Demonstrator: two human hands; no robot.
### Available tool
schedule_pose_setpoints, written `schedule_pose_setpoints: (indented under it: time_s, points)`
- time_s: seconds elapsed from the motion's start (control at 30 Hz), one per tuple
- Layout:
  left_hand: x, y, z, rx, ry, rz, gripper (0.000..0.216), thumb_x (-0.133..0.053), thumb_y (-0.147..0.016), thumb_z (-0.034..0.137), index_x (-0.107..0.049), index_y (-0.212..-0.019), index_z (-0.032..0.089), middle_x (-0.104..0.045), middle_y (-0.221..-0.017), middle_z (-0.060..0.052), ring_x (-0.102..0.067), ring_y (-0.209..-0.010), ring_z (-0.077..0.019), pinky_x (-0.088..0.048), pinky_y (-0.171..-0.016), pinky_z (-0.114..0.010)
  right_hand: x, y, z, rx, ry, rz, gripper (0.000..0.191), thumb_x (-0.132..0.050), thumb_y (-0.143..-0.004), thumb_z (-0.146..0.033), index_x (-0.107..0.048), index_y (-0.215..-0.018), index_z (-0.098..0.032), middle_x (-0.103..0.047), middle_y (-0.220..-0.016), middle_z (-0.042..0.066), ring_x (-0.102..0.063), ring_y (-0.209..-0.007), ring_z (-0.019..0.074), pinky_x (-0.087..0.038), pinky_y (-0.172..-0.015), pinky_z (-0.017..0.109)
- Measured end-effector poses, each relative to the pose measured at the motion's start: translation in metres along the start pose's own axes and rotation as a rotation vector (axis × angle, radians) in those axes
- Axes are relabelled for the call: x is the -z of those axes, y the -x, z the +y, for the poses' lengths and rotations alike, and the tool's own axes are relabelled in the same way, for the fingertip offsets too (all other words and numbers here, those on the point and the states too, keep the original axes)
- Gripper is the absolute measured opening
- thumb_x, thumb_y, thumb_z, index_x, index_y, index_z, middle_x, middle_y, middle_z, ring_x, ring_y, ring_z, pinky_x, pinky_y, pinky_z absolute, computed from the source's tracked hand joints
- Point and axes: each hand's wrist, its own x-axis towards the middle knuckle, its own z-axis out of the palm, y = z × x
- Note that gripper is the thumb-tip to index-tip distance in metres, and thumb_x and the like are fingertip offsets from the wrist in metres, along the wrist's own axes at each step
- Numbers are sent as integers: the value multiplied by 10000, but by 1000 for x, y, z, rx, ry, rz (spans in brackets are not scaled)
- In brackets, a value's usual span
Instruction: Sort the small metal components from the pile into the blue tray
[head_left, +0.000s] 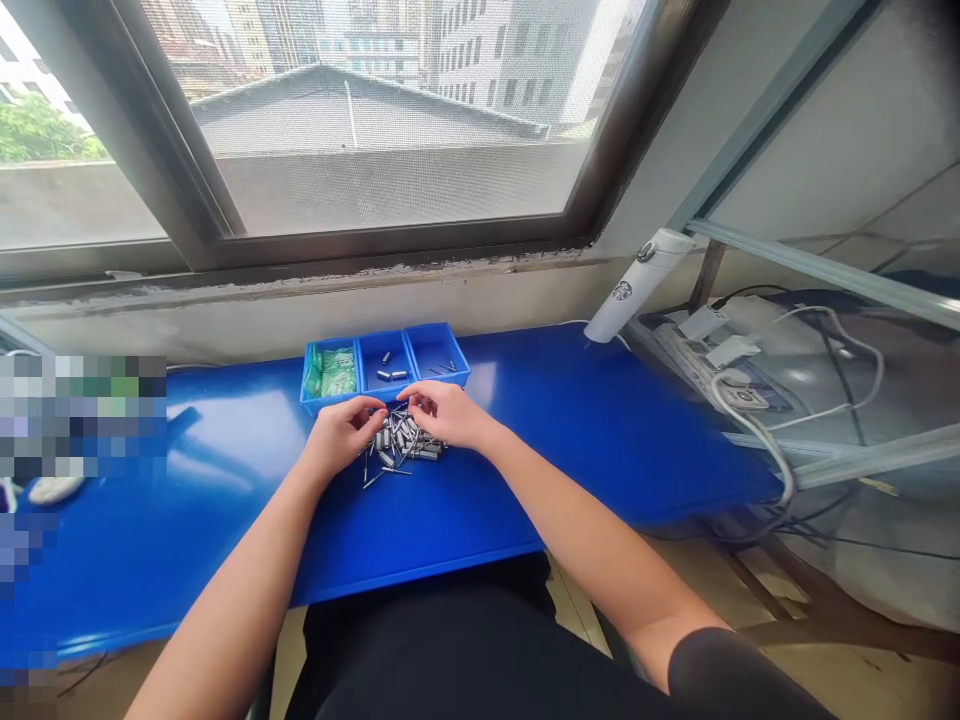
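A pile of small grey metal cylinders and thin pin-like or screw-like pieces (405, 440) lies on the blue table, in front of a blue three-compartment tray (384, 394). My left hand (343, 432) is at the pile's left edge, thumb and fingers curled together. Over its upper right side, my right hand (448, 414) has its fingers bent in a pinch. Anything between either hand's fingertips is too small to make out. Green-tinted clear plastic bags (335, 372) fill the tray's left compartment. Several short cylinders (391, 375) lie in the middle one, and a few thin pieces (444, 370) in the right one.
The blue table (570, 420) runs below a window (390, 190). A white bottle (639, 284) stands at its back right. Further right are white chargers and cables (731, 350) beside a metal frame (840, 270). A blurred-out patch (82, 415) covers the left side.
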Motion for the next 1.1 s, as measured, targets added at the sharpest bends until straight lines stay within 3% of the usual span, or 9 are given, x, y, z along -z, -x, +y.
schedule_pose_setpoints:
  time_s: [0.23,0.4,0.5,0.8,0.97,1.1]
  points:
    - [-3,1,-5,-24,37,-37,160,-623,-862,296,-713,-905,170,-511,-547,52,-435,-476,-71,-350,-472,-187,-14,1,-1,48,-95,70,229,-519,-866,-158,-671,-1036,-153,-642,-874,43,-545,-645,101,-470,-629,243]
    - [-2,1,-2,-41,78,-5,210,-631,-869,327,-698,-1002,180,-470,-537,68,-394,-457,-67,-348,-471,-189,-15,1,-4,44,-98,107,197,-538,-867,-174,-680,-1003,-168,-656,-861,38,-557,-648,109,-480,-639,251]
    - [-2,1,-2,-28,55,10,182,-616,-879,328,-694,-947,178,-458,-528,70,-384,-454,-68,-342,-474,-192,-17,1,-4,22,-92,130,194,-547,-860,-166,-686,-995,-160,-665,-850,39,-561,-648,112,-482,-640,252]
    - [1,-2,1,13,-1,-21,265,-554,-908,388,-682,-850,163,-653,-647,0,-532,-552,-111,-405,-537,-214,-23,1,-2,54,-63,180,172,-594,-855,-192,-723,-967,-168,-715,-927,61,-626,-762,143,-495,-667,258]
    - [2,-2,2,-6,-6,-36,300,-519,-927,390,-677,-815,161,-661,-665,-6,-543,-571,-113,-406,-542,-216,-23,1,-2,24,-53,212,152,-614,-859,-227,-739,-933,-181,-731,-910,54,-634,-738,141,-499,-670,262]
    - [1,-1,3,8,40,-14,247,-570,-901,391,-679,-896,170,-559,-564,39,-458,-487,-90,-370,-492,-205,-22,1,-4,-7,-67,239,149,-613,-859,-232,-741,-910,-175,-734,-909,61,-642,-750,145,-506,-667,261]
